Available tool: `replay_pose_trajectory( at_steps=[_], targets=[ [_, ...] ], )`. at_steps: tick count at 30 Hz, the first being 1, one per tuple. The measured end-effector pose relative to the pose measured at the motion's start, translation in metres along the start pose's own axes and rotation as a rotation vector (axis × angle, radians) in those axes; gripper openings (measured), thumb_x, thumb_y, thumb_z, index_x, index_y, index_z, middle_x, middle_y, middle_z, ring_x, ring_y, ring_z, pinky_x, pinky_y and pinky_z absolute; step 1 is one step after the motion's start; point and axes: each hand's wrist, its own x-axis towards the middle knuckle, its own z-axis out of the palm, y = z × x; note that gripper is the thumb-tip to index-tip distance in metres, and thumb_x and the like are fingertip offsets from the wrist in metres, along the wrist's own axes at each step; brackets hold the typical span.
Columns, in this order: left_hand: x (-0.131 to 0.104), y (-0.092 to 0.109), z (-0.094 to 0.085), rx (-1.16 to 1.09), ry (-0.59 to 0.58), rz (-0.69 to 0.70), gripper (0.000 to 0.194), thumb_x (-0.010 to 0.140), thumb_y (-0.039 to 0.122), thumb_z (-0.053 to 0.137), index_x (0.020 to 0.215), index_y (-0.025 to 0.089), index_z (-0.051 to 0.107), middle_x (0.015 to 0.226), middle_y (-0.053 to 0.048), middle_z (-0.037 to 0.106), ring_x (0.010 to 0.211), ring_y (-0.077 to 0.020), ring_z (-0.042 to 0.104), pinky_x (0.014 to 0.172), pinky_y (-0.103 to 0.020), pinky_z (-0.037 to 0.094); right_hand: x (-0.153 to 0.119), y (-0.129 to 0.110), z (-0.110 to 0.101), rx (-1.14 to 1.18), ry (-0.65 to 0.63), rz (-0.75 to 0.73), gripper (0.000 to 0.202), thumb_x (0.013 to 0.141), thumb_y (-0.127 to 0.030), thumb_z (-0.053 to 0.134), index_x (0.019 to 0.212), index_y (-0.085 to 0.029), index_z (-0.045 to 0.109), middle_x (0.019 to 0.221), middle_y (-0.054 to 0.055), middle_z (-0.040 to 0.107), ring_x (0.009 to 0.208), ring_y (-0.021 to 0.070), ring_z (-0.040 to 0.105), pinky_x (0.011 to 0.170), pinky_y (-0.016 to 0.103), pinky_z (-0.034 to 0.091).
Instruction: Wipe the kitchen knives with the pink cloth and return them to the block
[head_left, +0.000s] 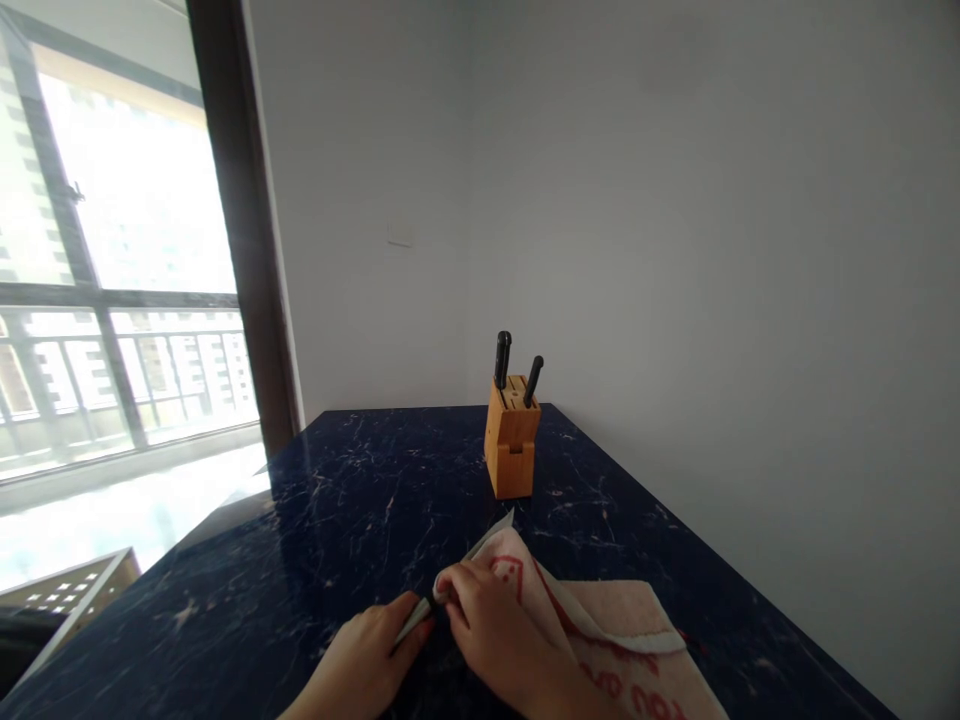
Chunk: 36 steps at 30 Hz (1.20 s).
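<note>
A knife [491, 530] is held low over the near part of the table, its pointed blade tip aimed away from me towards the knife block. My left hand [371, 640] is closed around its near end, and the fingers cover much of that part. My right hand [491, 620] pinches a white towel [615, 610] with red print against the blade, close to my left hand. Cloth covers part of the blade, while the tip sticks out beyond it. The rest of the towel trails to the right across the table.
A wooden knife block [514, 450] stands further back with two black-handled knives [503, 360] in it. The dark blue marbled table [360, 480] runs along the right wall. At the lower left is a chair [67, 600] with a perforated back, near a bright window [142, 220].
</note>
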Motion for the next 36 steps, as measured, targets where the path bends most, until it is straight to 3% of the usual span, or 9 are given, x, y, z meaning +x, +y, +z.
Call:
replay_pose_trajectory(
  at_steps=[12, 26, 31, 36],
  targets=[
    [0.0004, 0.0007, -0.0007, 0.003, 0.005, 0.007, 0.025, 0.089, 0.034, 0.035, 0.087, 0.024, 0.058, 0.079, 0.0, 0.069, 0.075, -0.0174, 0.064, 0.062, -0.022, 0.038, 0.002, -0.0008, 0.0039, -0.023, 0.026, 0.099, 0.025, 0.073, -0.002, 0.04, 0.084, -0.021, 0.052, 0.088, 0.001, 0.06, 0.086, 0.0129, 0.054, 0.079, 0.024, 0.037],
    [0.0021, 0.001, 0.0001, -0.019, 0.002, -0.009, 0.024, 0.088, 0.034, 0.036, 0.087, 0.024, 0.058, 0.08, 0.0, 0.069, 0.076, -0.0172, 0.064, 0.063, -0.022, 0.038, 0.0019, -0.001, 0.0055, -0.04, 0.033, 0.076, 0.024, 0.07, -0.002, 0.04, 0.084, -0.02, 0.049, 0.089, 0.002, 0.057, 0.086, 0.0133, 0.052, 0.077, 0.023, 0.037],
    [0.0025, -0.0006, 0.0011, -0.003, 0.0, -0.006, 0.025, 0.088, 0.035, 0.036, 0.085, 0.024, 0.058, 0.078, 0.0, 0.069, 0.075, -0.0172, 0.064, 0.063, -0.022, 0.038, 0.001, -0.0025, 0.0045, -0.139, -0.038, 0.071, 0.026, 0.068, -0.002, 0.041, 0.085, -0.021, 0.047, 0.088, 0.002, 0.056, 0.085, 0.0148, 0.052, 0.075, 0.025, 0.037],
    [0.0026, -0.0003, -0.0004, -0.006, 0.0, -0.007, 0.027, 0.088, 0.038, 0.035, 0.087, 0.024, 0.059, 0.078, 0.0, 0.069, 0.074, -0.0171, 0.064, 0.063, -0.021, 0.038, 0.0046, 0.0055, 0.0028, -0.184, -0.015, 0.095, 0.027, 0.068, -0.001, 0.039, 0.085, -0.02, 0.048, 0.088, 0.003, 0.057, 0.085, 0.0156, 0.052, 0.074, 0.025, 0.037]
  ],
)
